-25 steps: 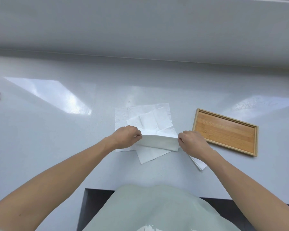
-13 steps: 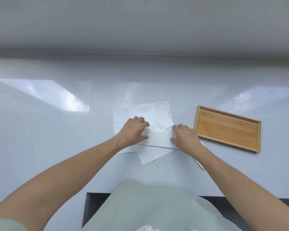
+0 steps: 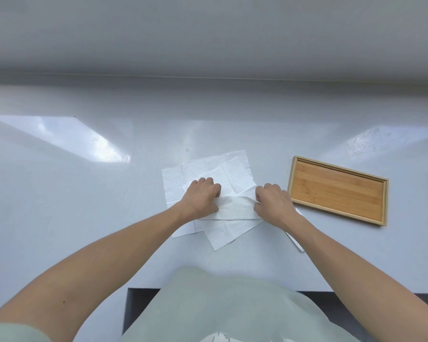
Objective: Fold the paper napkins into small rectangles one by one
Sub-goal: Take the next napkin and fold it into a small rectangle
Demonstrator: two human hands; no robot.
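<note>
napkin in work: folded strip [image 3: 235,209] on top of loose napkin pile [image 3: 223,174], mid surface [image 3: 84,193]
left hand [image 3: 200,197]: fingers curled, pinching strip's left end
right hand [image 3: 273,202]: pinching strip's right end
handling: likely light, limp, tears easily; take it at the ends or corners, press the crease flat
tray [image 3: 337,190]: wooden, right of pile, holds nothing

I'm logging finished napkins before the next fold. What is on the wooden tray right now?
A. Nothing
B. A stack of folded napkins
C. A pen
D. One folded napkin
A: the wooden tray shows only its bare slatted floor, while both hands, left hand and right hand, pinch the ends of a folded napkin over the loose napkins beside it.
</note>
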